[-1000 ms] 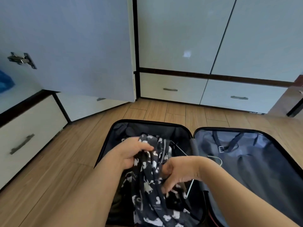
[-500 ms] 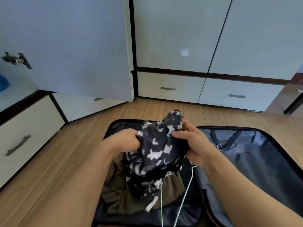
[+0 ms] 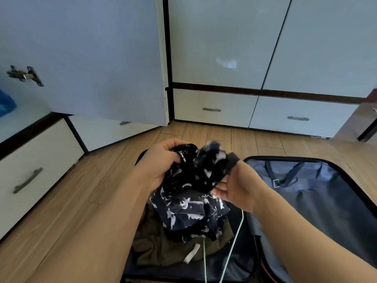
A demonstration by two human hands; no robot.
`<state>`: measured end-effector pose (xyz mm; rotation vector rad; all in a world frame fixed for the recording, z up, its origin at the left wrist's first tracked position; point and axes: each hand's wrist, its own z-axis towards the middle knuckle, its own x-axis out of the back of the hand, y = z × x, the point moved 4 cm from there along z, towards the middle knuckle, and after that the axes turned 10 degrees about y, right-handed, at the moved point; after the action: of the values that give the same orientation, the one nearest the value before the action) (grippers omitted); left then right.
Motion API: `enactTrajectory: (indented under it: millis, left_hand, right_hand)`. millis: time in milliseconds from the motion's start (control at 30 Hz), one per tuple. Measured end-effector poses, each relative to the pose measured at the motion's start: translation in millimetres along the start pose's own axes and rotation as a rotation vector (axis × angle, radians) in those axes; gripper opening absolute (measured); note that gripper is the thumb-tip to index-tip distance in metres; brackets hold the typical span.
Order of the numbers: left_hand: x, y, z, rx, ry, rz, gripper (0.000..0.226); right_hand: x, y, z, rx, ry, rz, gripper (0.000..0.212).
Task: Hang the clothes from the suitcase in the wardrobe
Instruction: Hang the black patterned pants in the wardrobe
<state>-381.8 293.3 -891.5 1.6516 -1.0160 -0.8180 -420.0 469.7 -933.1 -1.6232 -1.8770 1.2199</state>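
Note:
A black suitcase [image 3: 285, 159] lies open on the wooden floor. I hold a dark navy garment with white prints [image 3: 191, 193] bunched above its left half. My left hand [image 3: 161, 160] grips the upper left of the cloth. My right hand [image 3: 236, 188] holds the right side, fingers curled into the fabric. Beneath the garment an olive-green garment [image 3: 163, 248] lies in the case, with a pale green wire hanger [image 3: 234, 242] across it. The wardrobe's open door [image 3: 91, 58] stands at the left.
Shut white wardrobe doors [image 3: 224, 37] and drawers [image 3: 212, 109] with metal handles face me. A drawer unit [image 3: 30, 170] runs along the left. The suitcase's right half shows grey lining with straps [image 3: 285, 176]. A blue item [image 3: 6, 103] sits inside the wardrobe, far left.
Both hands have lifted the printed garment higher out of the suitcase and bunched it more tightly. My right hand has shifted from the top of the cloth to lower on its right side.

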Motion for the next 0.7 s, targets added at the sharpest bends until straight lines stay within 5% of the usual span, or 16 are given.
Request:
enactTrajectory:
  millis: [100,233,333,400,567,700]
  left_hand:
    - [-7.1,-3.1,-3.5,-0.016,-0.01,0.129,0.039]
    - [-8.3,-7.3,-2.5,0.06,-0.081,0.049,0.038]
    - [-6.6,-14.6,-3.6,0.008,-0.119,0.181,0.072]
    - [-6.2,-15.9,-5.1,-0.08,-0.056,0.387,0.085]
    - [7.1,-18.2,6.7,-0.292,0.269,0.819,0.053]
    - [39.7,-35.7,24.4,-0.18,0.404,0.76,0.024]
  right_hand:
    - [-6.4,-5.8,-3.1,-0.031,-0.142,0.116,0.097]
    - [-25.7,-14.0,-19.4,0.134,-0.352,-0.075,0.059]
    - [-26.1,-7.7,-14.9,0.238,-0.159,-0.407,0.066]
    - [-24.1,-10.0,-12.6,0.317,0.067,-0.492,0.047]
    - [-13.3,-24.3,-17.9,0.2,0.149,-0.04,0.018]
    - [11.4,-32.3,-14.3,0.089,0.209,0.287,0.025]
